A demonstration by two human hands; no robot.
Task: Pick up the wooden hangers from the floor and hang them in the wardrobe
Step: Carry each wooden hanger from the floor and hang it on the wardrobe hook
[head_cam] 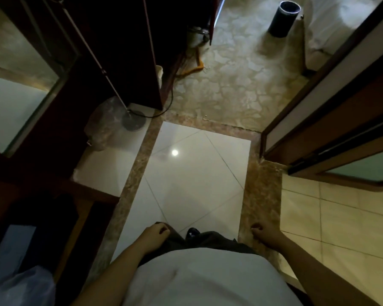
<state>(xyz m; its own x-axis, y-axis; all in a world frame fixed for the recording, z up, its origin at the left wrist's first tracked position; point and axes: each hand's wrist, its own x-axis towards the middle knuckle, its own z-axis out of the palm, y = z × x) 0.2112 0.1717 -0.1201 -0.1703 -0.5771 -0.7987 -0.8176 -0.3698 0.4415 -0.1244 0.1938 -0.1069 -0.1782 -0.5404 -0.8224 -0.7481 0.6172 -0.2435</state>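
I look straight down at a glossy tiled floor [186,177] in a narrow hallway. My left hand [154,235] hangs by my thigh with loosely curled fingers and holds nothing. My right hand [264,234] hangs on the other side, also loosely curled and holding nothing. A yellowish wooden hanger [196,66] lies on the patterned carpet far ahead, beside the foot of a dark cabinet [128,51]. The open dark wardrobe [31,217] is at my lower left, its inside mostly in shadow.
A dark cylindrical bin [284,18] stands on the carpet at the top right. A round lamp base [134,121] with a cable sits by the cabinet, next to a clear plastic bag [104,124]. A door frame [318,102] runs along the right.
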